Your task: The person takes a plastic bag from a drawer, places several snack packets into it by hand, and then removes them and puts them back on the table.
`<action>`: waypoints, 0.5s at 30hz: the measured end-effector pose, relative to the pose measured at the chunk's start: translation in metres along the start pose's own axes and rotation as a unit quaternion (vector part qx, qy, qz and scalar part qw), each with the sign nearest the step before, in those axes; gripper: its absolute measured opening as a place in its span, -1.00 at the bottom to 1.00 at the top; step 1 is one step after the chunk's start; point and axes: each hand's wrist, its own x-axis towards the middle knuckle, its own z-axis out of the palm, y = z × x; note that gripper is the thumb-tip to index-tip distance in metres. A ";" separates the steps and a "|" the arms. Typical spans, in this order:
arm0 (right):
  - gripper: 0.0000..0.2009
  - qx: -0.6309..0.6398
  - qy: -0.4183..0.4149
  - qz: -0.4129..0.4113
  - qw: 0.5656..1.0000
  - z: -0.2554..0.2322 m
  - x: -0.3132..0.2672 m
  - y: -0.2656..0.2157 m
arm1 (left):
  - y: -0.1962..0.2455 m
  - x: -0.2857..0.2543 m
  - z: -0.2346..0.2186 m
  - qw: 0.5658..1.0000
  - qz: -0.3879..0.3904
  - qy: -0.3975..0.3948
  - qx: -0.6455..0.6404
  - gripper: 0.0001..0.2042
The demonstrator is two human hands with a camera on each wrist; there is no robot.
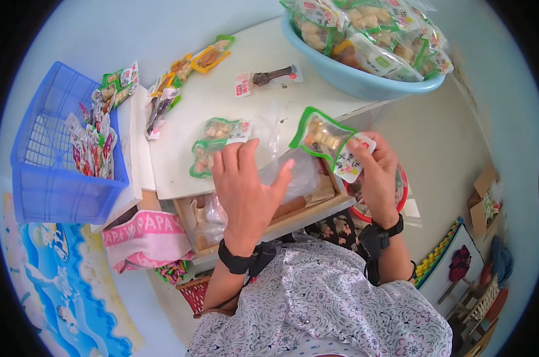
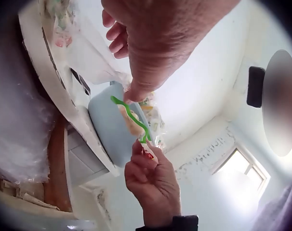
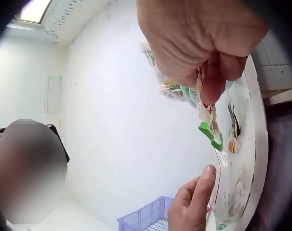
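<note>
In the head view my right hand (image 1: 376, 172) pinches a clear snack packet with a green border (image 1: 320, 140) by its white printed end, thumb on top. Pale food pieces show through its window. The packet is held up over the table's front edge. My left hand (image 1: 245, 187), fingers spread and holding nothing, hovers above the front of the table. Just past its fingertips lie two similar green-edged packets (image 1: 219, 128), side by side on the white table (image 1: 180, 172). The right wrist view shows the packet's green edge (image 3: 211, 135) hanging below the right fingers.
A light blue basin (image 1: 364, 86) heaped with packets stands at the back right. One dark-meat packet (image 1: 275, 76) and several yellow-edged packets (image 1: 210, 58) lie farther back. At left is a blue basket (image 1: 37, 190) with small packets. Below the hands, an open drawer (image 1: 269, 229) holds plastic bags.
</note>
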 end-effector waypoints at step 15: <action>-0.85 -0.045 -0.100 -0.002 0.994 0.041 0.009 0.028 | -0.012 -0.006 0.005 0.969 -0.073 0.060 -0.227 -0.92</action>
